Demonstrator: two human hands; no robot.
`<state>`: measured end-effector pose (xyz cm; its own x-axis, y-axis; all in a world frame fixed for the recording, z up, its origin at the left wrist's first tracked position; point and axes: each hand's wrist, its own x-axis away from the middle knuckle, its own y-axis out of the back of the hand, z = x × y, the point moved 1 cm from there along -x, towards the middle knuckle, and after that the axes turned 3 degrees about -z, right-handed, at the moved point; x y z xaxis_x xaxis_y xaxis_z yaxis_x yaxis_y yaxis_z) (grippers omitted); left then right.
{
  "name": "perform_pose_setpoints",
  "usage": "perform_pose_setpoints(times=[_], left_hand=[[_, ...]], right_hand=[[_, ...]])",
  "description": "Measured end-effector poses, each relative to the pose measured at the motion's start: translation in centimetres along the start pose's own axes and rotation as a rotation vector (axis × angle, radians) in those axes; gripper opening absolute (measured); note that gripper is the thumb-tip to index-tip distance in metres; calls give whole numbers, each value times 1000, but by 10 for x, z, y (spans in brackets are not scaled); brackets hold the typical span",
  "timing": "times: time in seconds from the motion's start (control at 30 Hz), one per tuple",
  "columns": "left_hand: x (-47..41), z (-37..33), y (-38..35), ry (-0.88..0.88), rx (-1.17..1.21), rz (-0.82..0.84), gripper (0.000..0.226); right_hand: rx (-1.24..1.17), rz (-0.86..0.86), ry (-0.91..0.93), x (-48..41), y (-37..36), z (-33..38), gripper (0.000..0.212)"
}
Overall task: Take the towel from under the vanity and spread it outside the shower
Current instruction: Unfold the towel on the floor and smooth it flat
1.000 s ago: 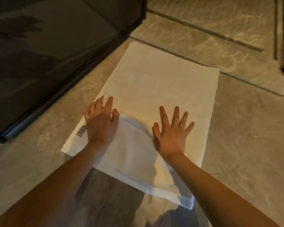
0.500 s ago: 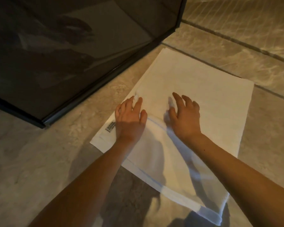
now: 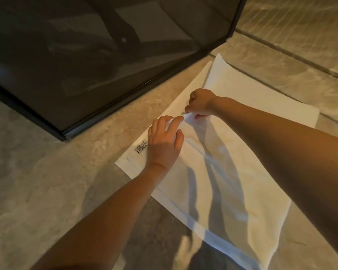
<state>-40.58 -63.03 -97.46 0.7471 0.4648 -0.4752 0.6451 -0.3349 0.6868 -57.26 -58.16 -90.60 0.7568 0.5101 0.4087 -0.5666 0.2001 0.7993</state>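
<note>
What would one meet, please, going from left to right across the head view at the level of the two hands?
Stone floor → towel's label → left hand → right hand → bare right part of the white towel.

Your left hand (image 3: 164, 141) covers the towel (image 3: 242, 152) beneath its palm, so you cannot see how the folded edge lies there. Your right hand (image 3: 201, 103) is curled with its fingertips tucked under, and whether they truly pinch the fold is not clear. The towel's near right corner runs behind your right forearm and the lower frame edge. The label (image 3: 141, 148) at the towel's left corner carries print too small to read. Through the dark shower glass (image 3: 86, 65) you see only murky reflections. Both your forearms are cut off by the frame's edges.
</note>
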Motion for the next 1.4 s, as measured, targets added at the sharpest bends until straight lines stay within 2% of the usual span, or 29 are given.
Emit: perform_pose_setpoints(times=[0.07,0.13,0.23,0.33,0.53,0.73,0.77,0.83,0.93,1.03,1.1,1.27,1.4], left_hand=[[0,1,1,71,26,-12,31],[0,1,1,138,73,-6,28],[-1,0,3,106,133,16,19],[-3,2,5,50,148,37,15],[1,8,0,30,190,103,37],[-10,11,8,385,657,183,49],[-14,14,15,402,670,223,52],[-24,23,32,334,533,330,51],[-38,40,59,206,282,494,32],[-40,50,76,92,243,632,31],[-37,51,82,73,310,743,27],[-38,44,90,490,666,955,46],[-30,36,97,643,902,1045,60]], right_hand=[[-97,-50,7,6,2,-12,25],[-239,-137,11,15,3,-26,40],[-413,-209,11,28,2,-46,70],[-515,-187,21,33,-3,-55,76],[-487,-212,-22,34,-20,-66,84],[-389,-203,25,35,-26,-72,82],[-386,-206,29,35,-27,-72,82],[-388,-218,20,33,-27,-72,82],[-372,-231,7,30,-28,-75,82],[-415,-230,9,29,-30,-78,82],[-414,-238,1,30,-30,-77,82],[-431,-233,-33,32,-24,-69,85],[-503,-216,-3,42,-18,-70,87]])
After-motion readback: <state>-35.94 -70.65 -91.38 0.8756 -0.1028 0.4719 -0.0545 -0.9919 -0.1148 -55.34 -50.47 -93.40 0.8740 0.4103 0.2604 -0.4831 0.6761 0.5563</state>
